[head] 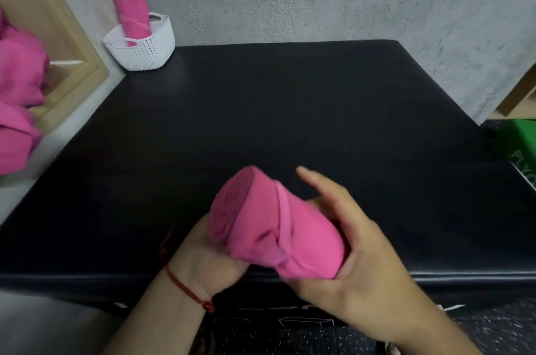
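Note:
A tightly rolled pink cloth (pixel 272 224) is held above the near edge of the black padded surface (pixel 290 111), its spiral end turned up and to the left. My left hand (pixel 208 256) grips the roll from below at its left end. My right hand (pixel 359 244) cups the roll's lower right end, thumb under it, with the index finger stretched out beyond it. A red string bracelet (pixel 185 288) circles my left wrist.
A white woven basket (pixel 145 50) stands at the far left corner with another rolled pink cloth (pixel 132 16) upright in it. Loose pink cloths (pixel 17 88) are heaped at the left by a wooden frame (pixel 72 35). A green box (pixel 522 151) sits at the right edge.

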`<state>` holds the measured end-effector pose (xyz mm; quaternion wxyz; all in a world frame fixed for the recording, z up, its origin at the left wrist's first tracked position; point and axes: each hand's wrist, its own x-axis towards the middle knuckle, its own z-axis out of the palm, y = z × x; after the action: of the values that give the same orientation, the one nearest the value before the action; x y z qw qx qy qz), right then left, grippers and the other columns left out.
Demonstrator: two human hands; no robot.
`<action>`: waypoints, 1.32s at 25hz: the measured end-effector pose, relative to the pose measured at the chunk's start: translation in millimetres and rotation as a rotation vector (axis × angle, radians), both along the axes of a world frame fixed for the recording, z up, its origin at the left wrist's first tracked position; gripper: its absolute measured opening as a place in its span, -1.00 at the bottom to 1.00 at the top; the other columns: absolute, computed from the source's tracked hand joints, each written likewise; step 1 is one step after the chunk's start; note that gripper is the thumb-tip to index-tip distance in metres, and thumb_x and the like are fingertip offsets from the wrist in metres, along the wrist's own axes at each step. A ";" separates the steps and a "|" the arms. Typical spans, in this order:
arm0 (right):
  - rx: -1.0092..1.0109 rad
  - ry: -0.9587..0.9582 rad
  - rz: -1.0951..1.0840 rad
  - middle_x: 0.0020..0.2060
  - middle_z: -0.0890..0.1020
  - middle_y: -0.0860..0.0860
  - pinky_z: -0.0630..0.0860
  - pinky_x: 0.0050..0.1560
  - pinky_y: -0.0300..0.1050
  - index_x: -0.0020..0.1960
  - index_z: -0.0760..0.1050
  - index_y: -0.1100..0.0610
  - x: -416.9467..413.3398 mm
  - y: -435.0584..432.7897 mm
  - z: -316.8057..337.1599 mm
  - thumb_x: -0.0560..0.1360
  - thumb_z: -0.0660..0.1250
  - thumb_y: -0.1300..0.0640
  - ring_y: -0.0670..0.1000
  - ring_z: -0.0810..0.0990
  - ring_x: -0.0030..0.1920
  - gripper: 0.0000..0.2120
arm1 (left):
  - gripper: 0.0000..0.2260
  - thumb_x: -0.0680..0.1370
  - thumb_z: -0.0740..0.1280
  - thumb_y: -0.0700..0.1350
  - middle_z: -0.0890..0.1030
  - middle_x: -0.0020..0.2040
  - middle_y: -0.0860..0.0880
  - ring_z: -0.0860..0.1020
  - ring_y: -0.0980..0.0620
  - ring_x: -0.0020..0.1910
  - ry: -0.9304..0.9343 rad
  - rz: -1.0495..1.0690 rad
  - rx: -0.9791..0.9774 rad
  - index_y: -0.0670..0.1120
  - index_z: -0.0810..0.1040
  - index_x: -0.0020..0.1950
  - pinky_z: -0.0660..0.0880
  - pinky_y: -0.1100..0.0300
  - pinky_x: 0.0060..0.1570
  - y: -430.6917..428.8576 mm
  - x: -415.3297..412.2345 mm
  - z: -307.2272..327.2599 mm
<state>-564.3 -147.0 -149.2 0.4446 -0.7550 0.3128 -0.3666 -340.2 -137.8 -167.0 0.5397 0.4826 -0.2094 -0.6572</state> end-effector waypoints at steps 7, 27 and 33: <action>0.759 -0.620 -0.017 0.10 0.68 0.30 0.69 0.02 0.05 0.39 0.55 0.22 18.6 -9.7 1.7 0.38 0.57 0.13 0.24 0.72 0.07 -0.40 | -0.90 0.65 0.33 -0.20 0.37 -0.39 -0.01 0.34 0.17 -0.51 0.020 -0.003 0.017 -0.16 0.62 -0.02 0.42 0.35 -0.53 -6.4 -53.8 15.3; -0.142 0.483 -0.293 0.21 0.47 -0.29 0.57 -0.29 -0.19 0.24 0.27 -0.25 15.9 -0.7 6.0 0.32 0.58 -0.26 -0.19 0.62 -0.07 -0.35 | -0.55 0.51 0.43 0.28 0.63 0.32 0.13 0.61 0.04 0.31 -0.622 -0.015 -0.393 0.26 0.55 0.38 0.53 -0.19 0.32 -4.0 -9.2 23.7; -0.138 0.382 -0.250 0.17 0.51 -0.15 0.58 -0.32 -0.03 0.08 0.32 -0.10 8.1 -8.1 0.5 0.27 0.67 -0.23 -0.04 0.65 -0.12 -0.37 | -0.72 0.64 0.30 0.15 0.61 0.25 0.21 0.61 0.16 0.20 -0.889 -0.059 -0.453 0.16 0.60 0.32 0.55 0.11 0.17 -1.3 -4.6 28.1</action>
<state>-556.2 -155.1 -148.7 0.2757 -0.7946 0.4566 -0.2899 -344.8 -139.1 -138.9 0.4707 0.5804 -0.5704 -0.3408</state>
